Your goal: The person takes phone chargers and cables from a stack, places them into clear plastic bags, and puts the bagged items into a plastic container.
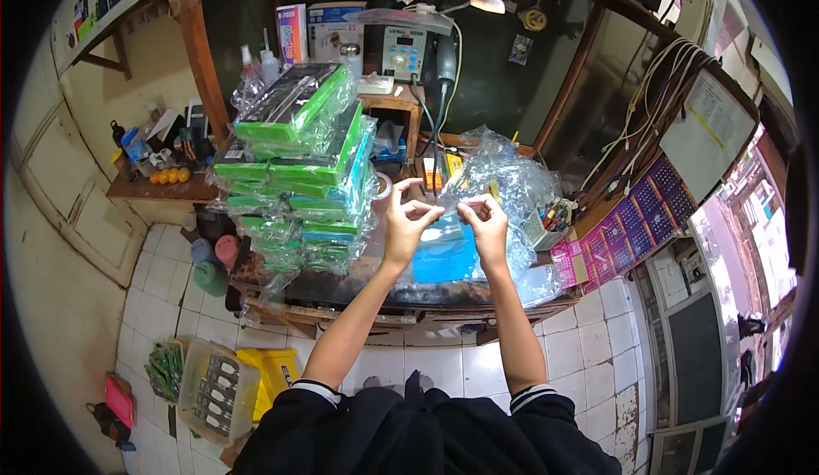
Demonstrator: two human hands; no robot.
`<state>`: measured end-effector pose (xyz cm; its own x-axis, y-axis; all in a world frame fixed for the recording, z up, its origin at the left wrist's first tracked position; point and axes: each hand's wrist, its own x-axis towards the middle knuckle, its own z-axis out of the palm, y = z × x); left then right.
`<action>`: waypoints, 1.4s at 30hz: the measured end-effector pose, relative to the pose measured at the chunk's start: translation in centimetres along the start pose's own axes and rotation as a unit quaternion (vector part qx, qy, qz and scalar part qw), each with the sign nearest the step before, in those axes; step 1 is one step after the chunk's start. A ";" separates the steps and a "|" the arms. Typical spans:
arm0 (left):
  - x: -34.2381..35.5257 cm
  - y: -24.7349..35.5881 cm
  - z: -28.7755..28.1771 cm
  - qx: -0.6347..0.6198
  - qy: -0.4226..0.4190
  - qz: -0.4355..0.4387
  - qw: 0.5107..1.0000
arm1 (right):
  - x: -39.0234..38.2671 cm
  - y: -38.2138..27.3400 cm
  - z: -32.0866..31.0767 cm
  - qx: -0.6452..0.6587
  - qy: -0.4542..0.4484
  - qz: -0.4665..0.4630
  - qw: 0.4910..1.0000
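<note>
Both my hands are raised over the middle of the workbench, thumbs and forefingers pinched. My left hand [408,226] and my right hand [485,227] hold a thin clear plastic bag [447,206] between them; its outline is hard to make out. Below the fingers a flat blue packet [445,257] lies on the bench; whether it is inside the bag I cannot tell. To the left rises a tall stack of green and black boxes [294,134] wrapped in clear plastic. A heap of crumpled clear plastic bags [508,172] lies beyond my right hand.
At the back stands a hot-air soldering station [403,52] with a lit lamp [487,3] above it. A small basket of tools [546,223] sits on the right. On the floor at left are a plastic bin [219,390] and a yellow bag [270,377].
</note>
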<state>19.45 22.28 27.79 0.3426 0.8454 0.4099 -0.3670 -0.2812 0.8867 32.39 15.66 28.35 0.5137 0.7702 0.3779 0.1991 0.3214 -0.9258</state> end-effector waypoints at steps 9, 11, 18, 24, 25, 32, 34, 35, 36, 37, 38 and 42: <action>-0.2 2.0 0.3 -0.002 0.014 0.036 0.999 | -0.5 -1.5 1.2 -0.105 -0.006 -0.088 0.991; -0.1 2.0 0.5 0.012 0.015 0.030 0.999 | -0.6 -1.7 0.9 -0.123 0.006 -0.103 0.987; -0.3 1.6 0.7 0.072 0.026 0.031 0.997 | 0.0 -3.4 0.0 -0.241 -0.035 -0.279 0.929; 0.1 1.6 1.6 0.088 0.007 0.057 0.994 | 1.2 -3.1 -1.4 -0.278 -0.103 -0.281 0.913; 0.1 1.7 1.6 0.089 0.008 0.057 0.994 | 1.3 -3.5 -1.4 -0.302 -0.088 -0.286 0.905; 1.2 2.4 1.4 0.341 -0.071 0.228 0.909 | 2.1 -3.2 -2.4 -0.359 -0.105 -0.317 0.871; 1.7 2.6 0.8 0.436 -0.108 0.258 0.855 | 1.9 -3.8 -2.2 -0.370 -0.110 -0.317 0.866; 1.9 2.6 0.5 0.440 -0.105 0.270 0.850 | 1.8 -4.2 -2.1 -0.383 -0.114 -0.318 0.860; 2.0 2.9 0.4 0.440 -0.105 0.269 0.850 | 1.8 -4.6 -2.2 -0.383 -0.114 -0.318 0.860; 1.9 3.3 0.2 0.445 -0.107 0.252 0.853 | 1.8 -4.9 -2.4 -0.389 -0.132 -0.315 0.856; 1.9 3.6 0.1 0.450 -0.108 0.236 0.855 | 1.9 -5.1 -2.6 -0.395 -0.149 -0.313 0.851; 2.1 4.8 -0.3 0.397 -0.104 0.274 0.870 | 2.7 -5.4 -3.8 -0.407 -0.163 -0.342 0.831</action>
<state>18.16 22.88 32.84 0.4832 0.4092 0.7740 0.1610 -0.9105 0.3808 35.85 13.90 34.36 -0.1787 0.7113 0.6798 0.9183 0.3686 -0.1443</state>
